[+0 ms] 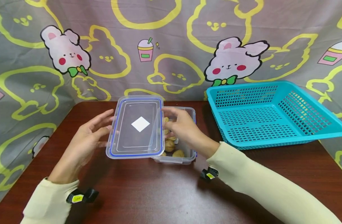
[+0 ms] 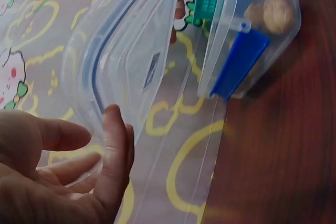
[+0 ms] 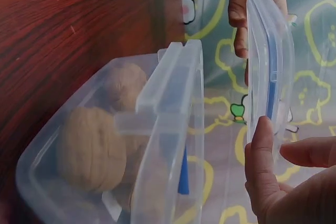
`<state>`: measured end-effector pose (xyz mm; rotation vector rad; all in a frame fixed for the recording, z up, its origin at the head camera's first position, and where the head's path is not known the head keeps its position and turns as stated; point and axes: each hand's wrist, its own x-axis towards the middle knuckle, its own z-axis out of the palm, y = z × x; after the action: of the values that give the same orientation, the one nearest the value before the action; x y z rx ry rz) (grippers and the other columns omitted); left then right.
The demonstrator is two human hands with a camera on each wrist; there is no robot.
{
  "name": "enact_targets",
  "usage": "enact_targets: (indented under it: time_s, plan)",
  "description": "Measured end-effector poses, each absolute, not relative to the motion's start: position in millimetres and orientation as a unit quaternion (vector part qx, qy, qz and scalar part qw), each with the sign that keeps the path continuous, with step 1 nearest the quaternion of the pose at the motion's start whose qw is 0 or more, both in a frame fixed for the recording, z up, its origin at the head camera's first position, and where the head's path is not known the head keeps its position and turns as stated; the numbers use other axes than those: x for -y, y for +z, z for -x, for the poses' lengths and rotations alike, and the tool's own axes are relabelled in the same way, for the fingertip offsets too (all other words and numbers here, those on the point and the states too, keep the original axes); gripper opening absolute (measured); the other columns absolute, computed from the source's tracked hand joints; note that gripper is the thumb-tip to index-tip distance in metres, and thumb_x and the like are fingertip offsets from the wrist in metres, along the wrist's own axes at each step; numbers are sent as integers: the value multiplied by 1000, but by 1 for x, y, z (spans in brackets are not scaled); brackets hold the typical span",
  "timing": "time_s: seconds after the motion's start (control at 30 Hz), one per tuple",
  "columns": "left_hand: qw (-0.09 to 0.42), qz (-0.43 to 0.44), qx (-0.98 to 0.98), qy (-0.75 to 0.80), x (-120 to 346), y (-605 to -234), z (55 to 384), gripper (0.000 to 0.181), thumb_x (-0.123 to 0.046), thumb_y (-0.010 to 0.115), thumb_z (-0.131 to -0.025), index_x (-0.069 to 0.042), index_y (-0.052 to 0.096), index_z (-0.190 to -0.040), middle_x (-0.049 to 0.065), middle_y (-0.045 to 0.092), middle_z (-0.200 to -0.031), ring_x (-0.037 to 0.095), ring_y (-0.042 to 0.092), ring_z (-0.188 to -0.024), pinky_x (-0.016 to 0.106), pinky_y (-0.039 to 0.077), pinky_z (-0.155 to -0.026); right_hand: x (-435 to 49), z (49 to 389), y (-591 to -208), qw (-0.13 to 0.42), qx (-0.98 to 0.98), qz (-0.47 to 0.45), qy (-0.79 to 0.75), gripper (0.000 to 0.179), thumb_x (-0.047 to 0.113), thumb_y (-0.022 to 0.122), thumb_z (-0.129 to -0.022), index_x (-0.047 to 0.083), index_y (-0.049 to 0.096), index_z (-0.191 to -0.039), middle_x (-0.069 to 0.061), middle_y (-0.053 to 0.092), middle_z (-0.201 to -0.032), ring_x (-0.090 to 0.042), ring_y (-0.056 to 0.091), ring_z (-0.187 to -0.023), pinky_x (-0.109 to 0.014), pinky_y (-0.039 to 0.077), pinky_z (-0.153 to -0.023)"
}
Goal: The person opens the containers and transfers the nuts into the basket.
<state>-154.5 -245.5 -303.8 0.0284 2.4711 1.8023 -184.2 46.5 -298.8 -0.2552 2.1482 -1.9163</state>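
A clear plastic lid [image 1: 133,138] with a blue seal and a white diamond label is held up by its two sides. My left hand [image 1: 84,140] holds its left edge between thumb and fingers, some fingers showing through the plastic. On the opposite edge, my right hand [image 1: 185,127] pinches the rim, as the right wrist view shows with the lid [image 3: 265,66] seen edge-on. Below and to the right stands the uncovered clear box [image 1: 173,160], partly hidden by lid and right hand. Walnuts [image 3: 92,150] lie in it, and a blue clip [image 2: 241,64] hangs on its side.
A turquoise plastic basket [image 1: 250,143] with perforated walls stands at the right of the brown table [image 1: 148,193]. Behind the table hangs a grey cloth [image 1: 176,40] with cartoon rabbits. Black wrist cameras [image 1: 82,196] sit at both cuffs.
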Motion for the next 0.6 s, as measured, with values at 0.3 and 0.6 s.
enact_targets:
  time_s: [0.3,0.6]
  plan:
    - [86,-12,-767,635,278,-315,163,61,-17,53,-110,-7,30,-165,-7,60,-133,3,71,-101,30,63,-76,-21,194,-301,165,-743,86,-642,70,-11,57,-96,5,39,-161,-20,47,-153,-34,69,-106,-32,65,-69]
    - [139,13,-730,669,300,-323,174,62,-11,50,-110,-4,24,-166,-18,69,-117,4,72,-97,28,62,-79,1,205,-308,182,-743,79,-639,72,-15,59,-93,-1,38,-160,-24,48,-150,-22,67,-84,-30,64,-65]
